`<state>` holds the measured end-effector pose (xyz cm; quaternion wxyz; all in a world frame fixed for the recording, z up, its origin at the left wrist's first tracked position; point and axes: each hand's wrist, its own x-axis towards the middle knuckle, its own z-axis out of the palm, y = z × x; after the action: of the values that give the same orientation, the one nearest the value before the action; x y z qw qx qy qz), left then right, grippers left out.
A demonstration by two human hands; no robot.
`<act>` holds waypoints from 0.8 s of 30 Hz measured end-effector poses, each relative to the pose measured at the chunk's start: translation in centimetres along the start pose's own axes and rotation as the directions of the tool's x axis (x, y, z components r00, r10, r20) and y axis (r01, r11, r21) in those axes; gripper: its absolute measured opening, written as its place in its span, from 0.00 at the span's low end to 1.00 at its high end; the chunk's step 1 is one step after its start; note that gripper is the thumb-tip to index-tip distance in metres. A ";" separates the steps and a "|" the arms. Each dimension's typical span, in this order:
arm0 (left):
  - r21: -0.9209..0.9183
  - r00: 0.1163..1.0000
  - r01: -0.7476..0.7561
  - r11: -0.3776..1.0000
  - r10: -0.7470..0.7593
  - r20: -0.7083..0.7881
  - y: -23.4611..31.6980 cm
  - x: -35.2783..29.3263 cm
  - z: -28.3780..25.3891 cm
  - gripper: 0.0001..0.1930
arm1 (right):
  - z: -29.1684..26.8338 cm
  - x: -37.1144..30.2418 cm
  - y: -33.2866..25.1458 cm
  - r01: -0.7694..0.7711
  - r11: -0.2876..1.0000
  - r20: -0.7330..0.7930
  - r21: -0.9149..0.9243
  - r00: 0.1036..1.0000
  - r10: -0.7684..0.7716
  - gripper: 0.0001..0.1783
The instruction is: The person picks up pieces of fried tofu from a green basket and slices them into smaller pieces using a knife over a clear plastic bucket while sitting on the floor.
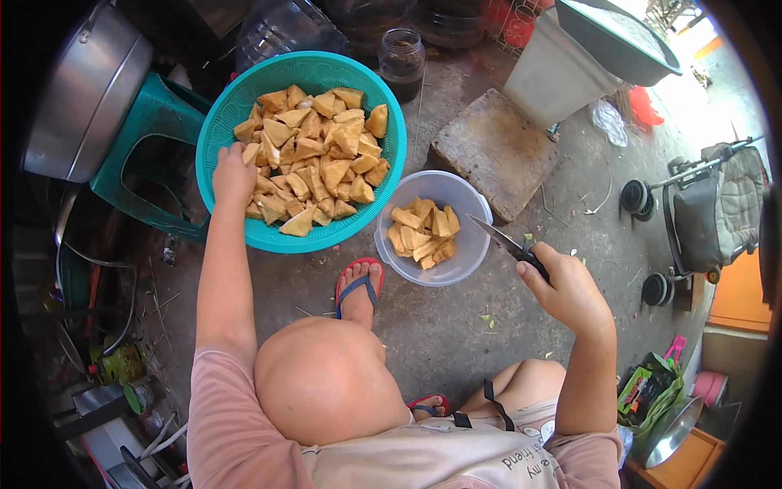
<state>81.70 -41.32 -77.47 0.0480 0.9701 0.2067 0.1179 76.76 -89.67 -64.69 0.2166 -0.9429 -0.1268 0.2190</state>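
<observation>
Ahead-left, your teal basket (322, 243) is holding tan wedges (314, 151); beside it, a translucent bowl (472, 254) is holding fewer. Your right hand (570, 293) is clasping a knife (501, 238). Your left hand (234, 174) is touching wedges, apparently for selecting; whether it is pinching, I cannot tell. Moving one is probably needing a secure hold.

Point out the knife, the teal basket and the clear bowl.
Knife (503, 240): head view, on the blade.
Teal basket (326, 242): head view, on the rim nearest the person.
Clear bowl (471, 253): head view, on the bare inner wall.
</observation>
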 end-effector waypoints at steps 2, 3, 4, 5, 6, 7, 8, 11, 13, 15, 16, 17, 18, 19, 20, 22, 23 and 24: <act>-0.206 0.995 -0.070 0.976 0.055 -0.080 1.2 -1.4 -1.1 0.18 | -0.2 0.0 -0.4 0.000 0.999 -0.005 0.035 1.000 0.000 0.17; -0.390 0.981 -0.143 0.910 0.079 -0.175 2.0 -2.2 -1.6 0.19 | -0.3 0.1 -0.7 0.017 0.997 -0.010 0.070 1.000 -0.017 0.17; -0.812 0.998 0.038 0.583 -0.067 -0.002 3.1 -3.0 -1.2 0.20 | -0.2 0.2 -0.9 0.012 0.997 -0.008 0.072 1.000 -0.011 0.17; -0.812 0.998 0.034 0.583 -0.065 -0.005 4.3 -3.8 -1.6 0.20 | -0.4 0.3 -1.3 0.041 0.996 0.000 0.083 0.999 -0.041 0.17; -0.917 0.984 0.171 0.361 -0.021 0.175 5.6 -4.6 -2.0 0.21 | -0.4 0.4 -1.5 0.068 0.993 0.007 0.093 0.998 -0.069 0.17; -0.937 0.940 0.325 0.127 0.066 0.335 7.0 -5.4 -2.4 0.22 | -0.3 0.5 -1.7 0.067 0.993 0.001 0.093 0.998 -0.067 0.17; -0.933 0.915 0.350 0.090 0.183 0.361 8.2 -6.1 -3.0 0.23 | -0.2 0.6 -2.0 0.151 0.983 -0.029 0.105 0.988 -0.149 0.17; -0.908 0.826 0.419 -0.003 0.418 0.379 10.9 -8.0 -4.9 0.25 | 0.2 1.0 -3.8 0.222 0.967 -0.038 0.125 0.975 -0.219 0.16; -0.883 0.762 0.465 -0.067 0.538 0.360 12.4 -8.9 -5.7 0.25 | 0.4 1.4 -4.7 0.288 0.956 -0.049 0.053 0.957 -0.286 0.16; -0.887 0.745 0.451 -0.096 0.588 0.315 13.4 -9.7 -6.2 0.23 | 0.3 1.6 -5.4 0.297 0.955 -0.039 0.029 0.955 -0.295 0.16; -0.877 0.719 0.472 -0.085 0.613 0.327 13.6 -9.8 -6.2 0.21 | 0.2 1.6 -5.7 0.279 0.960 -0.031 -0.003 0.960 -0.279 0.16; -0.878 0.720 0.471 -0.084 0.612 0.328 13.6 -9.8 -6.2 0.21 | 0.2 1.6 -5.8 0.268 0.963 -0.022 -0.030 0.963 -0.269 0.16; -0.875 0.701 0.481 -0.054 0.623 0.347 13.4 -9.8 -6.1 0.23 | 0.2 1.5 -5.8 0.269 0.963 -0.021 -0.029 0.963 -0.270 0.16; -0.871 0.682 0.491 -0.025 0.632 0.367 13.4 -9.8 -6.0 0.24 | 0.3 1.4 -5.8 0.277 0.960 -0.013 -0.049 0.961 -0.278 0.16; -0.870 0.681 0.492 -0.026 0.634 0.366 13.4 -9.8 -6.0 0.24 | 0.3 1.3 -5.8 0.281 0.957 -0.005 -0.072 0.960 -0.282 0.16; -0.874 0.684 0.485 -0.037 0.639 0.353 13.4 -9.9 -6.0 0.24 | 0.2 0.9 -6.0 0.276 0.958 -0.020 -0.082 0.960 -0.278 0.16; -0.874 0.683 0.484 -0.038 0.640 0.351 13.5 -9.9 -6.0 0.24 | 0.1 0.7 -6.0 0.273 0.958 -0.037 -0.093 0.960 -0.277 0.16; -0.872 0.680 0.487 -0.040 0.644 0.350 13.6 -9.9 -6.1 0.24 | 0.1 0.7 -6.1 0.272 0.958 -0.038 -0.094 0.960 -0.277 0.16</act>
<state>76.70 -57.51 -71.67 0.7972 0.5788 -0.0525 -0.1634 76.44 -84.08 -62.15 0.2066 -0.9300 -0.2603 0.1570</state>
